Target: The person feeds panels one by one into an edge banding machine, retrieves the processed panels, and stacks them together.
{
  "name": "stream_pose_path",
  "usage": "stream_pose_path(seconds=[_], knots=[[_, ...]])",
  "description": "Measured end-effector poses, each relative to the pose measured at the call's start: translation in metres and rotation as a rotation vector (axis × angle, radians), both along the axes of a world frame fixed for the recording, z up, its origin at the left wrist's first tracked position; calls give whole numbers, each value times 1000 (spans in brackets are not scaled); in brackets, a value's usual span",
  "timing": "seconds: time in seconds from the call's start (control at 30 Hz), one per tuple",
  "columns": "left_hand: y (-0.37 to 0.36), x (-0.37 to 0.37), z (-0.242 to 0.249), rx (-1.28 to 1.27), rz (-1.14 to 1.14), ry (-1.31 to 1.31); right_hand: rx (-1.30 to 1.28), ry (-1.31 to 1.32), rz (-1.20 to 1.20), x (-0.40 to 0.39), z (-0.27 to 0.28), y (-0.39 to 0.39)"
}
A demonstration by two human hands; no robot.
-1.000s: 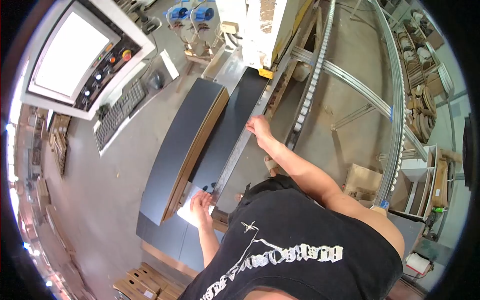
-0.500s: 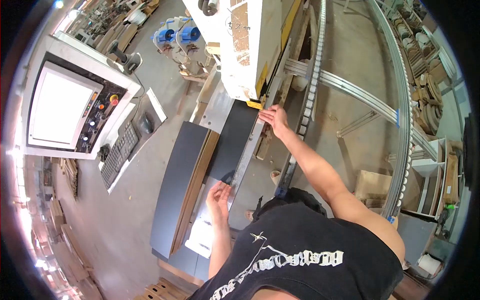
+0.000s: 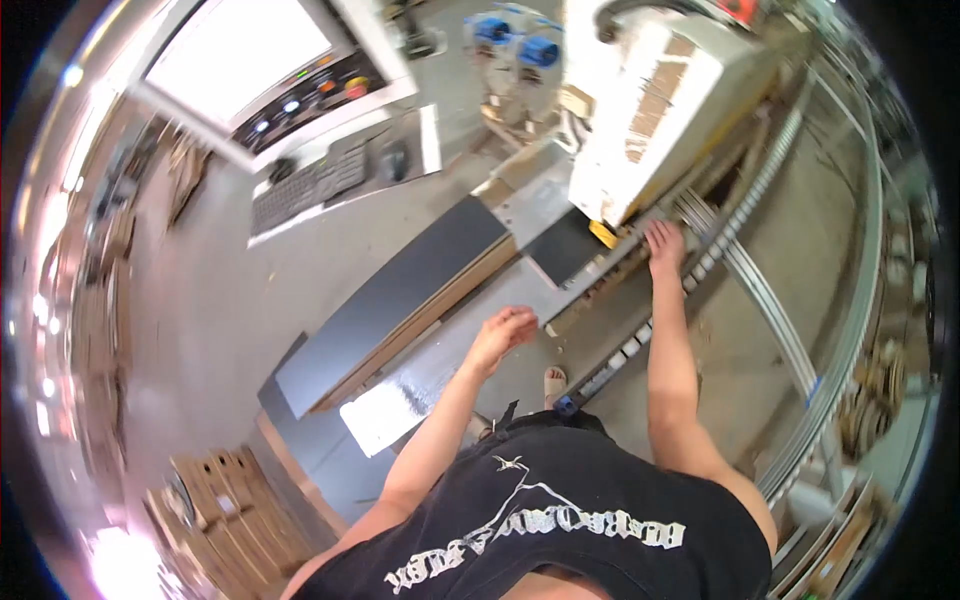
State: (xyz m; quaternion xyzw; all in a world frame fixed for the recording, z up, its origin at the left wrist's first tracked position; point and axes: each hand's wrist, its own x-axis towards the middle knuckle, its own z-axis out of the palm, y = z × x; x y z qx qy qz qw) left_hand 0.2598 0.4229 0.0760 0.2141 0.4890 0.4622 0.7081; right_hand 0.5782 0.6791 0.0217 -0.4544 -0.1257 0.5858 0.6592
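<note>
A dark grey panel lies on the machine's metal bed, its far end under the white machine housing beside a yellow piece. My right hand is at the guide rail just right of that yellow piece, fingers loosely spread and holding nothing. Over the near part of the bed, behind the panel's near end, hovers my left hand. Its fingers are slightly bent, with nothing in them. Left of the bed rests a stack of dark-faced boards with brown edges.
A control console with a bright screen stands at upper left, a keyboard and mouse below it. Aluminium rails run along the right. Brown boards are piled at lower left. A sandalled foot shows below the bed.
The panel has slid farther under the machine housing, so less of it shows. My left hand has come off its near end. The view has swung to the left.
</note>
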Motion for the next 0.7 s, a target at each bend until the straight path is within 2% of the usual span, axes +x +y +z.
stream_pose_path(seconds=[0.07, 0.1, 0.13, 0.23, 0.27, 0.33, 0.43, 0.5, 0.53, 0.6, 0.7], knots=[[-33, -16, 20, 14, -99, 125, -2, -34, -78, -21, 8, -38], [-54, -27, 24, 17, -51, 141, -33, -39, 2, -39, 7, -72], [-97, -50, 10, -1, 113, 114, -74, -62, 104, -75, 13, -111], [-191, -104, -8, -22, 566, 96, 42, -180, 435, -148, 33, -174], [-216, -118, -17, -22, 790, 175, 88, -232, 527, -166, 42, -181], [-297, -192, -84, 26, 1095, -66, 168, -342, 539, -193, 52, -175], [-312, -211, -11, -140, 1492, 350, 204, -476, 629, -229, 78, -158], [-316, -232, 0, -27, 1417, 206, 61, -400, 703, -243, 68, -138], [-304, -234, 17, 18, 1404, 79, 13, -223, 771, -247, 63, -128], [-293, -242, 19, 97, 1303, -59, 46, -207, 819, -251, 57, -121], [-274, -242, 25, 53, 1349, -5, 46, -254, 726, -259, 53, -122]])
